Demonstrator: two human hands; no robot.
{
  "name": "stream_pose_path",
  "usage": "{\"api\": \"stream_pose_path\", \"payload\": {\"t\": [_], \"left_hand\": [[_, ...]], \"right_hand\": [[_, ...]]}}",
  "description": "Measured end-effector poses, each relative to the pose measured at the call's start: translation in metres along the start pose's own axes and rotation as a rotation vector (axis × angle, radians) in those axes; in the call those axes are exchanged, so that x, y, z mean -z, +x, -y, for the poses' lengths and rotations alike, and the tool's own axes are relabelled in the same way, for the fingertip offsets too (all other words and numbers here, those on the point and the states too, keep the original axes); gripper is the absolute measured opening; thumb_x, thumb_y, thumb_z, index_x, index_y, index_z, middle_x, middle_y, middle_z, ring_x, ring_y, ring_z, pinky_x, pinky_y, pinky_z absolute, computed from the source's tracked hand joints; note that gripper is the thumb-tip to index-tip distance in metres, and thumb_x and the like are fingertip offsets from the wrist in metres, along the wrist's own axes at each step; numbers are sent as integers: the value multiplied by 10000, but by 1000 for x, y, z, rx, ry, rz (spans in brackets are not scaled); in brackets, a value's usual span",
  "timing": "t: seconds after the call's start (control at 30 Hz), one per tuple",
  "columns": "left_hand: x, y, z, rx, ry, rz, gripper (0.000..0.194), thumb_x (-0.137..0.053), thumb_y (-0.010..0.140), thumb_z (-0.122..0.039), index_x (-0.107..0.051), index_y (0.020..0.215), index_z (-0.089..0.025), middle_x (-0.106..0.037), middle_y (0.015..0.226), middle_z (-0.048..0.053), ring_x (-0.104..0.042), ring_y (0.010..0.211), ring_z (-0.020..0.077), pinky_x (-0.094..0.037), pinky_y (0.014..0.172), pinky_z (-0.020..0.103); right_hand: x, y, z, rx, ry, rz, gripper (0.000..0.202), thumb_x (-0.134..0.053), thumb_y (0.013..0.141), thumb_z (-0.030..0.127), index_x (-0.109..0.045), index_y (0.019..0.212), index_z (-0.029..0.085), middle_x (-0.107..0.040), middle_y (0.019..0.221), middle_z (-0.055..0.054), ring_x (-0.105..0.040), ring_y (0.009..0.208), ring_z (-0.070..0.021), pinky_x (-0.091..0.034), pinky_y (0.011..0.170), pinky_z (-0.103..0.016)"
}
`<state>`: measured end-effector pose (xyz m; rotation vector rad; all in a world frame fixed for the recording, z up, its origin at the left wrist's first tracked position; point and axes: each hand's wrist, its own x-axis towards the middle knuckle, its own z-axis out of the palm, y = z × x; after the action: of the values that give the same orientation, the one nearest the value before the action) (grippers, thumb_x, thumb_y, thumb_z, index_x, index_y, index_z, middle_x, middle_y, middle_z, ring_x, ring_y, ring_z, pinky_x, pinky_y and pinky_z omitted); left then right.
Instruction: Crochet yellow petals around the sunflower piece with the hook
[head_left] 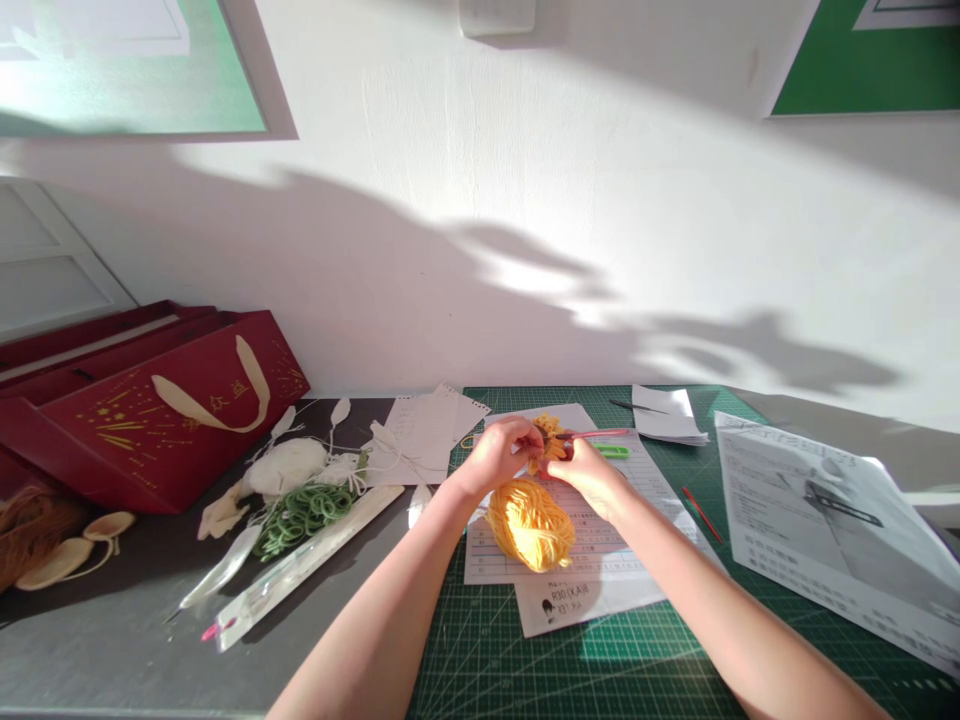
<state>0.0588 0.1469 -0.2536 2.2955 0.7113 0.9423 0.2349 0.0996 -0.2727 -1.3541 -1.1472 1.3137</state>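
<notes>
My left hand [499, 452] is closed, its fingers pinching the left side of a yellow crochet piece [551, 430] with a ruffled, petal-like edge. On the other side, my right hand [589, 474] grips a crochet hook [604, 433], whose pinkish-red handle sticks out to the right above the thumb. The hook's tip is hidden among the yarn and fingers. Just below both hands lies a ball of yellow yarn [531, 525], resting on printed sheets [600, 540]. A bright green tool [613, 452], perhaps a cutter, lies beside the right hand.
A green cutting mat [480, 660] lies under the papers. To the right are a red stick [702, 515], a white pad [670, 415] and a large printed sheet [832, 520]. Green yarn [307, 520], white crochet pieces [289, 467] and a red gift bag [180, 410] occupy the left.
</notes>
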Motion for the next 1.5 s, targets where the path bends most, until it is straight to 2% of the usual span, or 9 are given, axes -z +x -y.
{"api": "stream_pose_path", "payload": {"t": [0.17, 0.37, 0.63, 0.77, 0.9, 1.03, 1.27, 1.5], "left_hand": [[2, 0, -4, 37, 14, 3, 228, -643, 972, -340, -677, 1109, -161, -704, 1093, 74, -688, 913, 204, -594, 804, 404], [0, -1, 1, 146, -12, -22, 236, -646, 969, -339, -675, 1120, -161, -701, 1110, 77, -688, 931, 211, -593, 817, 413], [-6, -3, 10, 303, -154, -23, 297, -647, 968, -341, -651, 1202, -159, -688, 1168, 88, -692, 953, 226, -603, 803, 416], [-6, -3, 8, 365, -224, -39, 269, -653, 965, -335, -662, 1163, -153, -698, 1125, 80, -694, 929, 216, -601, 799, 411], [-7, -2, 8, 422, -294, -68, 270, -647, 970, -343, -663, 1157, -150, -701, 1108, 78, -696, 912, 211, -602, 789, 405], [-11, -1, 8, 467, -337, -116, 305, -647, 969, -339, -645, 1216, -159, -685, 1180, 93, -692, 962, 227, -603, 812, 423], [-14, -1, 4, 501, -361, -175, 318, -648, 968, -336, -639, 1235, -165, -675, 1210, 97, -688, 986, 236, -602, 822, 430], [-14, -1, 2, 429, -327, -164, 314, -645, 970, -339, -640, 1230, -163, -679, 1198, 96, -690, 976, 231, -602, 819, 428]], "right_hand": [[-1, 3, -2, -27, -60, -47, 315, -646, 966, 350, -631, 1225, 172, -664, 1228, -84, -678, 1029, -212, -592, 876, -419], [-7, 4, -1, -27, -3, -51, 305, -641, 970, 352, -635, 1217, 173, -667, 1217, -82, -681, 1011, -205, -599, 857, -402], [-7, 2, -1, -4, 76, -22, 321, -641, 970, 353, -627, 1236, 175, -660, 1240, -87, -678, 1035, -213, -593, 879, -419], [-7, 3, -5, 14, 101, -5, 317, -641, 969, 353, -628, 1229, 172, -662, 1230, -85, -678, 1029, -211, -594, 873, -417], [-6, 5, -7, 31, 109, 22, 315, -642, 969, 353, -629, 1225, 170, -666, 1220, -84, -681, 1019, -208, -596, 866, -412], [-7, 7, -9, 36, 98, 28, 310, -643, 969, 351, -631, 1218, 168, -669, 1207, -81, -684, 1003, -203, -599, 853, -404], [-10, 8, -9, 25, 81, -7, 315, -643, 969, 351, -628, 1227, 171, -665, 1221, -84, -681, 1018, -208, -596, 866, -413], [-10, 7, -5, -3, 90, -71, 307, -633, 974, 355, -630, 1228, 183, -664, 1228, -85, -679, 1017, -204, -598, 865, -408]]}}
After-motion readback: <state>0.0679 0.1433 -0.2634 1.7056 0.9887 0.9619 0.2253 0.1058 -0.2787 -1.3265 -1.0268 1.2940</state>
